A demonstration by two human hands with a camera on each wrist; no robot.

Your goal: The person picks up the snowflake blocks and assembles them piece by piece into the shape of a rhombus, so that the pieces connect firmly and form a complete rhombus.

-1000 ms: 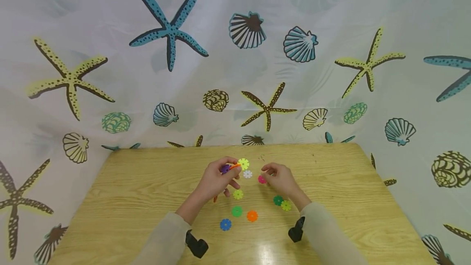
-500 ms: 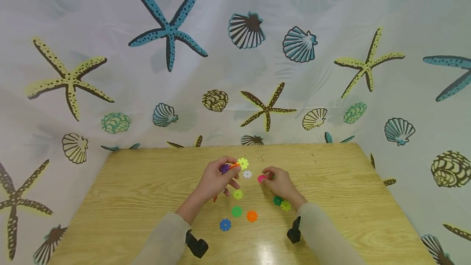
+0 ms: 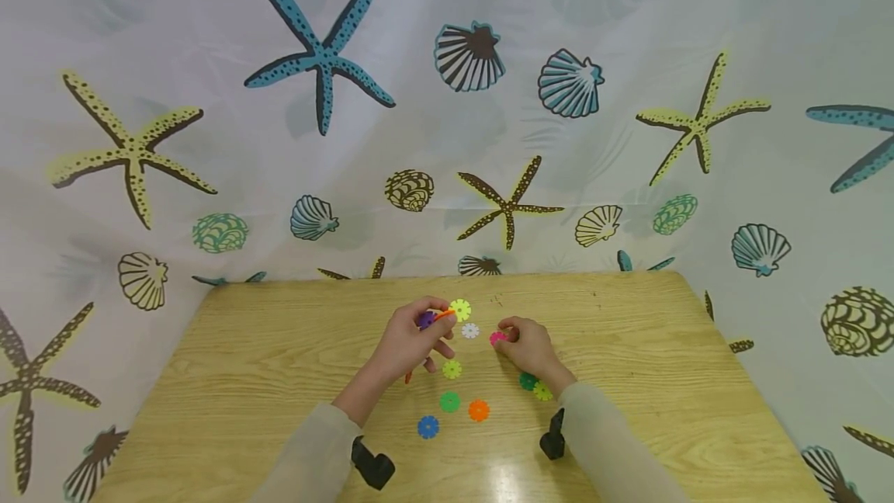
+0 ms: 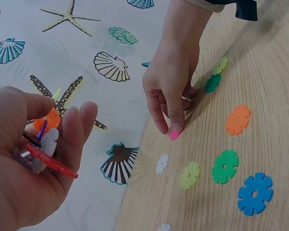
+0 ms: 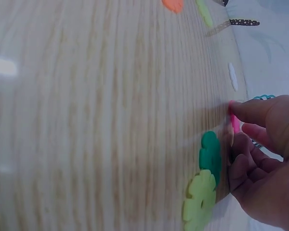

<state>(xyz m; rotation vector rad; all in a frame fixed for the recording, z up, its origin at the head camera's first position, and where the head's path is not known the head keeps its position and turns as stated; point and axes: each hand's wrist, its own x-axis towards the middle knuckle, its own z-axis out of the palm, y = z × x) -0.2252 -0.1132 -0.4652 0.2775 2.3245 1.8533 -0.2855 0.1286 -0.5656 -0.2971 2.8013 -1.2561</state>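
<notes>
In the head view my left hand (image 3: 407,338) grips a cluster of notched plastic flower discs joined together. The left wrist view shows this cluster up close: an orange disc (image 4: 49,120), a white disc (image 4: 49,139) and a red disc (image 4: 52,161) between thumb and fingers. A purple disc (image 3: 427,320) and a bright yellow disc (image 3: 460,310) belong to it too. Part of it is hidden by the palm. My right hand (image 3: 532,348) is down at the tabletop, pinching a pink disc (image 5: 235,120) between thumb and fingers. That disc is partly covered by the thumb.
Loose discs lie on the wooden table (image 3: 279,379): white (image 3: 470,331), yellow (image 3: 452,369), light green (image 3: 450,401), orange (image 3: 478,410) and blue (image 3: 428,427). A dark green disc (image 5: 210,156) and a yellow-green one (image 5: 200,201) lie together near my right wrist. A patterned cloth (image 3: 419,123) hangs behind.
My right hand has shifted slightly, its wrist swinging a little left, with thumb and fingers still at the pink disc. The left hand and its cluster stay nearly still.
</notes>
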